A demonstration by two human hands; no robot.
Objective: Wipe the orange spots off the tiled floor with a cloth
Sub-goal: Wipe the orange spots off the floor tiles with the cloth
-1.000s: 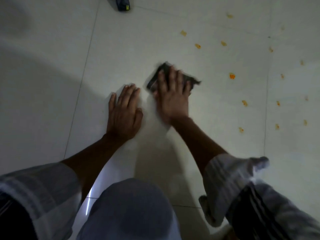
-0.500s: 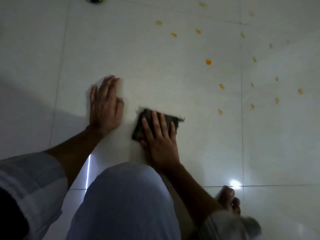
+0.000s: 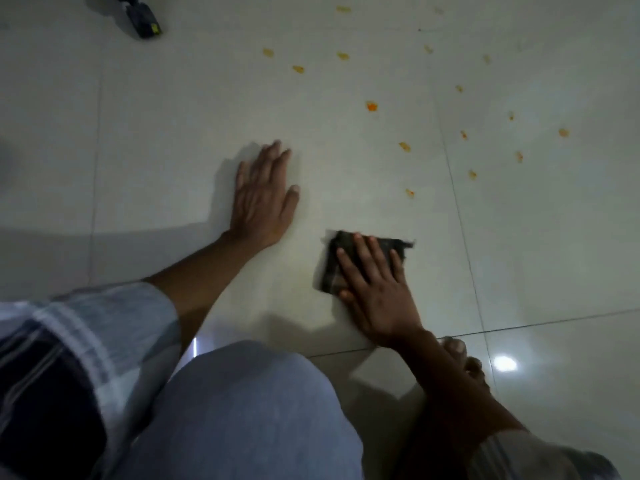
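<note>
A dark folded cloth (image 3: pixel 334 265) lies flat on the pale tiled floor (image 3: pixel 173 150), and my right hand (image 3: pixel 375 289) presses down on it with fingers spread. My left hand (image 3: pixel 263 199) rests palm-down on the tile to the left of the cloth, holding nothing. Several orange spots dot the floor beyond and to the right of the cloth; the brightest orange spot (image 3: pixel 372 106) lies far ahead, and the nearest orange spot (image 3: pixel 410 192) sits a short way above the cloth's right corner.
A small dark object with a yellow mark (image 3: pixel 145 20) lies on the floor at the far left. My bent knee in light trousers (image 3: pixel 249 410) fills the bottom centre. A bare foot (image 3: pixel 464 358) rests behind my right wrist. Grout lines cross the floor.
My right hand has dragged the cloth back toward my knee from its farther position, then held it there. My left hand stays planted on the tile.
</note>
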